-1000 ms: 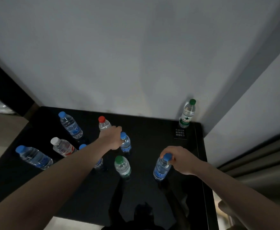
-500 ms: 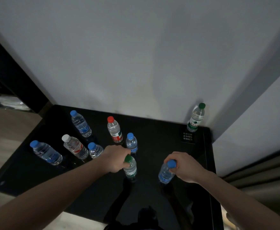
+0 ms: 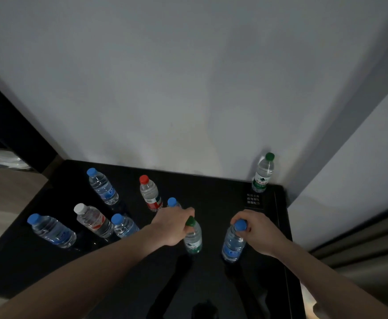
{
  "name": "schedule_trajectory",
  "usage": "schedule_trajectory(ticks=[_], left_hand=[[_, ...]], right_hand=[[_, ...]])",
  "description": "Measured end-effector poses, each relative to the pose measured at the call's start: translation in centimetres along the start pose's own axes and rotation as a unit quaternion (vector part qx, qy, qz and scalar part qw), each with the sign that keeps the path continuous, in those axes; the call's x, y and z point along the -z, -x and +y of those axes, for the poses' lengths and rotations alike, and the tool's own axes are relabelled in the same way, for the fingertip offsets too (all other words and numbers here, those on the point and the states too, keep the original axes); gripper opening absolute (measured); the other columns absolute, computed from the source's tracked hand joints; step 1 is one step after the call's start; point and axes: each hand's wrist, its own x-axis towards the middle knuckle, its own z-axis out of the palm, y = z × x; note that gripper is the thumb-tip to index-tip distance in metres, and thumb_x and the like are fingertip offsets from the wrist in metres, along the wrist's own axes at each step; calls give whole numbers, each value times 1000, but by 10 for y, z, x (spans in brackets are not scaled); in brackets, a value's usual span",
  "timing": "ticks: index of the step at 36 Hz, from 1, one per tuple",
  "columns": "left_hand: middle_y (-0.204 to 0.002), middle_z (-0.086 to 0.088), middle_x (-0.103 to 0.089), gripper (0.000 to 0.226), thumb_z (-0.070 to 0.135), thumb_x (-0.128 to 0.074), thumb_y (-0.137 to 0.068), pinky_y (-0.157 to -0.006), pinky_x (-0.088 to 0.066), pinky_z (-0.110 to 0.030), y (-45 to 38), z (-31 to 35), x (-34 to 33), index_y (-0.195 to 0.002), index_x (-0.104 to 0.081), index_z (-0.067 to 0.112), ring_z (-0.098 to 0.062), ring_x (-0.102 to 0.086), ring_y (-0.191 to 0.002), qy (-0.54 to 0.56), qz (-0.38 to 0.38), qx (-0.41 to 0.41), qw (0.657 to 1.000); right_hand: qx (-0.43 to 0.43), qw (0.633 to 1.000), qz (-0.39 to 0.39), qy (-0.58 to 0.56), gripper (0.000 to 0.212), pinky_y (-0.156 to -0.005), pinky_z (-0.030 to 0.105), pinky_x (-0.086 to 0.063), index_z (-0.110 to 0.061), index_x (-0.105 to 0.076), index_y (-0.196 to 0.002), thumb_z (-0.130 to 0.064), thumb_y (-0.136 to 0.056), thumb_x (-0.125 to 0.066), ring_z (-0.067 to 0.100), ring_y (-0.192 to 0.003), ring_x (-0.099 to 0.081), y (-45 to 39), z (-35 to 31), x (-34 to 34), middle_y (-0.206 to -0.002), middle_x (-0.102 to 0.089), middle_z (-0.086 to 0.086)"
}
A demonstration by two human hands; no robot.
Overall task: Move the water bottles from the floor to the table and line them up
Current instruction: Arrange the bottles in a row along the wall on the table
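Black table (image 3: 211, 284); hands (image 3: 172, 226) on green-labelled bottle (image 3: 193, 239), blue-labelled bottle (image 3: 233, 244).

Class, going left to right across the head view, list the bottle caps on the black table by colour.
Blue cap → white cap → blue cap → blue cap → red cap → blue cap → green cap → blue cap → green cap.

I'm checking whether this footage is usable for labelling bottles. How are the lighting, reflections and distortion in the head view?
Head view: dim, with a low-contrast glossy black table that mirrors both forearms as dark reflections near the front edge; wide-angle bending curves the wall edges; caps read clearly, but the blue-capped bottle behind the left hand is mostly hidden; the right hand shows sharply.
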Motion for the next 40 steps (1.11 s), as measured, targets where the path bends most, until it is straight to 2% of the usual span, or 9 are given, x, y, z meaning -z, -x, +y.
schedule_trajectory(ticks=[4,11,16,19,23,29,35,40], left_hand=[[-92,7,-62,23,44,-60,-96,-75,-57,-36,-17,11,15,-112,-49,32,-12,-61,-78,27,13,6,1000],[-89,9,-60,20,44,-60,-95,-68,-43,-30,-67,22,44,-109,-52,32,-11,-57,-76,44,35,14,998],[-99,5,-60,32,47,-62,-94,-74,-46,-34,-102,15,60,-118,-57,27,-18,-56,-87,68,41,47,996],[-102,1,-65,29,45,-63,-93,-69,-47,-33,-121,11,67,-115,-59,26,-20,-59,-87,76,47,62,994],[-102,0,-66,27,44,-64,-92,-73,-50,-34,-143,5,75,-112,-60,26,-22,-61,-92,67,56,74,993],[-101,-1,-67,28,44,-63,-91,-72,-49,-33,-172,-3,84,-111,-61,24,-24,-63,-91,46,54,92,993],[-102,-2,-67,28,44,-62,-94,-72,-50,-34,-197,-7,88,-112,-60,23,-24,-63,-91,42,43,87,994],[-102,-2,-66,28,44,-61,-95,-76,-54,-36,-215,-6,88,-113,-59,22,-24,-63,-91,44,32,83,995]], right_hand=[[12,999,28,11,28,-75,12,-40,-36,-66,-101,-15,-84,-74,-6,-84,-57,-15,-1,22,-99,-61,-20],[19,996,83,21,26,-89,26,-48,-24,-70,-105,-9,-84,-74,7,-96,-60,-51,3,57,-104,-64,-14],[3,994,108,16,28,-85,26,-48,-22,-69,-108,-8,-84,-75,11,-93,-60,-81,3,77,-103,-63,-11],[-8,993,112,20,28,-83,23,-44,-21,-68,-111,-9,-86,-74,12,-94,-60,-99,5,88,-107,-62,-7],[-13,993,115,37,27,-84,24,-44,-20,-68,-110,-8,-86,-74,12,-97,-58,-120,8,99,-110,-64,-3],[-22,991,115,59,23,-91,33,-49,-19,-69,-106,-8,-86,-72,18,-102,-60,-150,14,107,-111,-67,0],[-41,989,119,74,21,-81,24,-40,-18,-68,-108,-9,-88,-69,15,-97,-56,-173,24,105,-112,-64,1],[-66,987,119,84,24,-85,28,-46,-15,-66,-112,-7,-89,-67,22,-103,-59,-186,32,102,-115,-64,6]])
